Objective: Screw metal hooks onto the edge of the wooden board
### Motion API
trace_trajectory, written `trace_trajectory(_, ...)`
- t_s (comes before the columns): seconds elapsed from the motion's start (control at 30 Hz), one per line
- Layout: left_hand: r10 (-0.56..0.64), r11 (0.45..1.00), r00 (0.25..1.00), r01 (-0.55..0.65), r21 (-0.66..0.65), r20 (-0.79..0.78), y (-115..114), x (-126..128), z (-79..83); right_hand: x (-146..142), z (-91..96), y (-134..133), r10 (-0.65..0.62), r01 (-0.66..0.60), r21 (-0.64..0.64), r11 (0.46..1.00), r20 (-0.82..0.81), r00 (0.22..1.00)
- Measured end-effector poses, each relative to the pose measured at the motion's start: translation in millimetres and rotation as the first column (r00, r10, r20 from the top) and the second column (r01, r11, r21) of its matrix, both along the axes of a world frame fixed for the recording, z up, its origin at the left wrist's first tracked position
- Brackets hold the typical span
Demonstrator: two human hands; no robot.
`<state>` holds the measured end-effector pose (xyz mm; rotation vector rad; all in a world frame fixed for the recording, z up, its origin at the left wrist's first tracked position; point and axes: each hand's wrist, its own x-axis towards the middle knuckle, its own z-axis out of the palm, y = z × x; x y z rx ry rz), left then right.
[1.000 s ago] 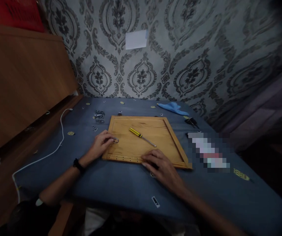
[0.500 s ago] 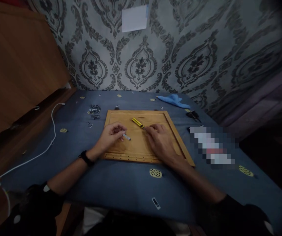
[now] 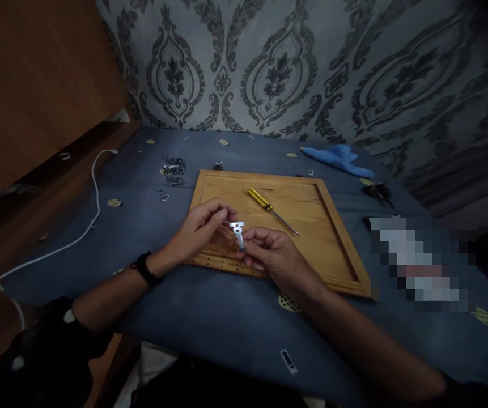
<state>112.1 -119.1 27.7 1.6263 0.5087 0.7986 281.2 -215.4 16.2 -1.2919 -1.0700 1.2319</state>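
Pinching small silver T-shaped bracket (image 3: 237,233) by its lower stem between thumb and fingertips of right hand (image 3: 271,258); grip clamped on the metal. Held roughly upright, cross-piece uppermost, above near edge of wooden tray (image 3: 312,226). Poised just beside the cross-piece with left hand (image 3: 203,226), fingertips drawn together; cannot tell in the dim light whether touching the bracket. Wearing black wristband (image 3: 144,268) on left wrist.

Noted on tray floor, behind both hands and apart from them: yellow-and-black screwdriver (image 3: 261,199), lying flat, shaft pointing right and toward the body.

Noted on blue tablecloth (image 3: 209,317): heap of small metal fittings (image 3: 172,167) left of tray's far corner; white cable (image 3: 94,190) trailing down left side; blue cloth (image 3: 338,158) near wall, beyond tray's far right corner; perforated yellow disc (image 3: 287,303) just beside right forearm, partly hidden.
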Motion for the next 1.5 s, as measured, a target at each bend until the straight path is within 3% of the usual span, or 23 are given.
trace_trajectory(0.1,0.012,0.998,0.999,-0.009,0.059,-0.05,0.8,-2.4,2.4,1.3,0.1,-2.6,-0.024,0.022,-0.041,0.999,-0.055,0.998)
trace_trajectory(0.2,-0.011,0.971,0.991,0.041,0.234,-0.131,-1.9,-4.1,1.3,-0.8,-1.6,-3.5,-0.065,0.062,-0.034,0.997,-0.083,0.994)
trace_trajectory(0.3,-0.005,0.883,0.981,0.096,0.46,-0.196,-7.5,-4.4,-3.2,-3.5,-3.6,-3.4,-0.081,0.08,-0.007,0.997,-0.092,0.992)
trace_trajectory(0.4,0.02,0.802,0.973,0.122,0.585,-0.23,-11.6,-4.1,-7.3,-4.9,-4.4,-3.8,-0.078,0.08,0.021,0.997,-0.091,0.993)
trace_trajectory(0.53,0.052,0.76,0.976,0.099,0.642,-0.211,-10.5,-4.2,-10.4,-4.6,-4.5,-5.2,-0.069,0.073,0.047,0.996,-0.081,0.994)
trace_trajectory(0.8,0.064,0.753,0.977,0.088,0.653,-0.205,-7.2,-4.1,-11.8,-4.3,-4.3,-5.6,-0.072,0.075,0.04,0.996,-0.063,0.995)
trace_trajectory(0.97,0.037,0.814,0.97,0.11,0.57,-0.24,-7.1,-4.6,-10.2,-4.9,-3.9,-6.1,-0.103,0.106,0.041,0.994,-0.06,0.993)
trace_trajectory(1.17,-0.015,0.959,0.973,0.079,0.272,-0.231,-2.9,-2.7,-15.6,-8.1,-5.1,-6.2,-0.185,0.188,0.055,0.981,-0.055,0.981)
trace_trajectory(1.5,-0.134,0.989,0.984,0.125,-0.084,-0.113,0.4,-0.2,-14.2,-7.9,-3.3,-5.4,-0.202,0.205,0.029,0.978,-0.086,0.976)
